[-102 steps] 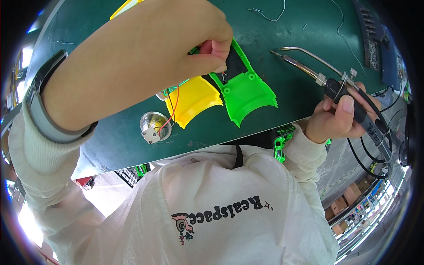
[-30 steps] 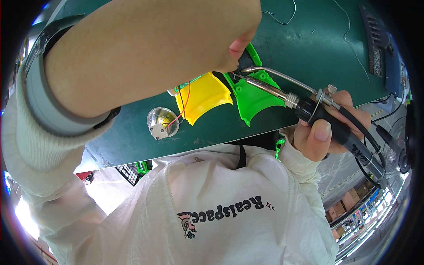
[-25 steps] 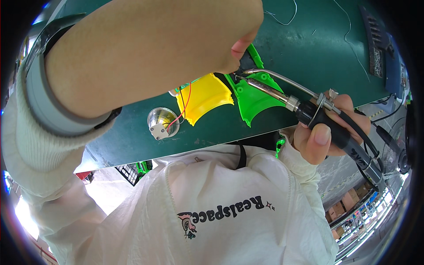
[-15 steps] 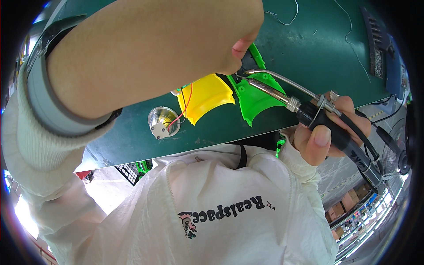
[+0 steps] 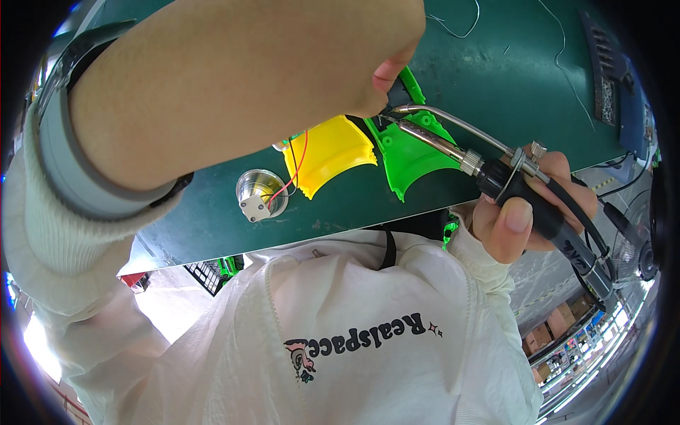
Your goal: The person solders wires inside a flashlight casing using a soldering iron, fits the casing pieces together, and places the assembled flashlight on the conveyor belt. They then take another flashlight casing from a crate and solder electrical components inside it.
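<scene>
Soldering iron [image 5: 494,179] is gripped by fingers of the right hand [image 5: 503,230], tip [image 5: 394,120] held at the green shell [image 5: 416,157] on the surface [image 5: 496,92], seemingly for fine aim; for the left hand [image 5: 397,42], the fingers' state cannot be told.

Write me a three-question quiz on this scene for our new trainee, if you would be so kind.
1. What does the right hand hold?
2. True or false: the yellow shell lies to the left of the green shell.
3. Which colours are the wires at the metal cup: A) blue and white, B) red and black, C) green and orange?

Key: 1. A soldering iron; 2. True; 3. B.
</scene>
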Motion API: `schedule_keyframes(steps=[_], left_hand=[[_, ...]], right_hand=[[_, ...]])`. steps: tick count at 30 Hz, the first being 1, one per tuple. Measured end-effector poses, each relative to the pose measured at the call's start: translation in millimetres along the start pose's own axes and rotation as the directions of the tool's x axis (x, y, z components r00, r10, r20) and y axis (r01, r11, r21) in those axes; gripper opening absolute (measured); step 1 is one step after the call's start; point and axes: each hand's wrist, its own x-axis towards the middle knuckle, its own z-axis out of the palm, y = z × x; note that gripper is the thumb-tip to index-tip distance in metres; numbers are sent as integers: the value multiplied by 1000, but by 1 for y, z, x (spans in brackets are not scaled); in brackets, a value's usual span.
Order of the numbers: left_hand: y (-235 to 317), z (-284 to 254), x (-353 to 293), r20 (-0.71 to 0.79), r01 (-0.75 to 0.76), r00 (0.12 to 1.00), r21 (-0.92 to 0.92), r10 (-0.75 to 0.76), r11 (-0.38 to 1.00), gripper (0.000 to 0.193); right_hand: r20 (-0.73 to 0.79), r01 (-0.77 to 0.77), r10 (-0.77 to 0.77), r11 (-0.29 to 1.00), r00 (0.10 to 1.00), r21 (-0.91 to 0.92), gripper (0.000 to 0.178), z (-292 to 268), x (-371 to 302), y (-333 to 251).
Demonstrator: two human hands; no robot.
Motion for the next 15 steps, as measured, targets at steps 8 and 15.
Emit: schedule_keyframes(steps=[8, 15], left_hand=[[-1, -7, 1, 42, 93, 995, -96, -90, 991, 20], [-9, -17, 6, 130, -108, 983, -171, 131, 979, 20]], right_hand=[[71, -44, 42, 999, 997, 29, 45, -5, 3, -2], [56, -31, 31, 999, 998, -7, 48, -5, 2, -4]])
